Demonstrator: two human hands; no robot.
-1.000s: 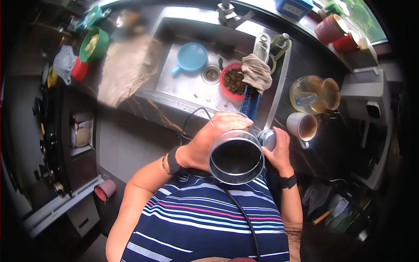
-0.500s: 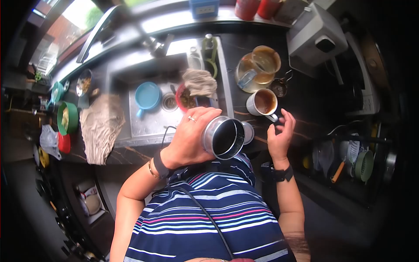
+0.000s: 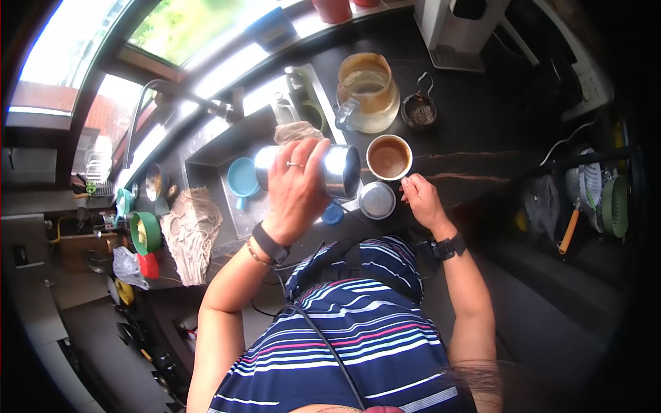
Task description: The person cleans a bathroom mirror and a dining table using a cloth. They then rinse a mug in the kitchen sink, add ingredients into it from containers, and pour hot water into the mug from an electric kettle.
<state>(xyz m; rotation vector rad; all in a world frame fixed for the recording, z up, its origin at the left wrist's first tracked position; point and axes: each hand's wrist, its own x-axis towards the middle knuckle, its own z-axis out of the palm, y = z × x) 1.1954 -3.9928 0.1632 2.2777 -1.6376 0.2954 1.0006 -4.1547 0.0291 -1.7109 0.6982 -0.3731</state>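
My left hand (image 3: 297, 180) grips a shiny steel cylindrical container (image 3: 342, 172) around its side. The container lies tilted on its side in the grip, one end close to the mug; its inside is hidden. A white mug (image 3: 372, 172) with a brown, milky-looking drink stands on the counter. My right hand (image 3: 424, 199) has its fingers closed at the near side of the mug, where the handle is mostly hidden by them. Beside the mug, below the container, sits a round silvery lid (image 3: 377, 200).
A glass pitcher (image 3: 385, 117) and a strainer with dark leaves (image 3: 418, 110) stand behind the mug. Left is the sink (image 3: 206, 165) with a blue cup (image 3: 243, 177). A beige cloth (image 3: 193, 237) drapes over the counter edge near a green bowl (image 3: 144, 233). A blue lid (image 3: 332, 214) lies near my body.
My left hand has raised and tipped the steel container from upright towards the mug. My right hand has closed at the mug's handle. The camera view has shifted.
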